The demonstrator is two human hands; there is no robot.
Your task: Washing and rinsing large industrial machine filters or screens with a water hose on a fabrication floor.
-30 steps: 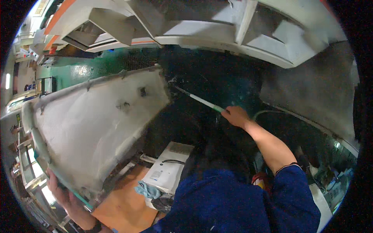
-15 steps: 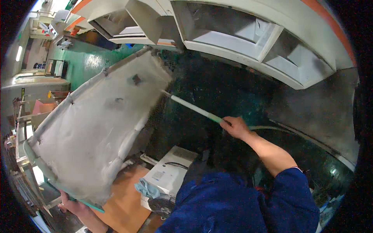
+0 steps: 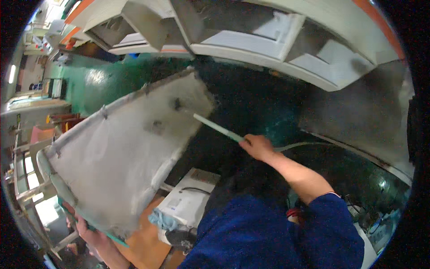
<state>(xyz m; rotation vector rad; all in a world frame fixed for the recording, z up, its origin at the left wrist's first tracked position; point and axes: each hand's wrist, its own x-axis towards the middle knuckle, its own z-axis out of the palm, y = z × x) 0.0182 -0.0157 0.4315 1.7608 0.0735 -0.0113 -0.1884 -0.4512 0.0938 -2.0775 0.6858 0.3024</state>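
A large grey framed panel [image 3: 121,157] stands tilted at the left, its surface dusty and spotted. My left hand [image 3: 87,231] grips its lower edge near the green rim. My right hand [image 3: 257,145] is shut on a pale green rod or nozzle [image 3: 217,127], whose tip touches the panel's upper right area. A thin hose [image 3: 295,145] trails from that hand to the right.
A white box-shaped machine [image 3: 188,204] with a blue cloth [image 3: 163,222] sits on an orange board below the panel. The floor is dark green and wet. White shelving [image 3: 277,40] runs across the top. A grey wall curves along the right.
The panel has swung closer and further right. The rod tip, earlier off the panel's right edge, now rests on its surface. My right hand stayed about level.
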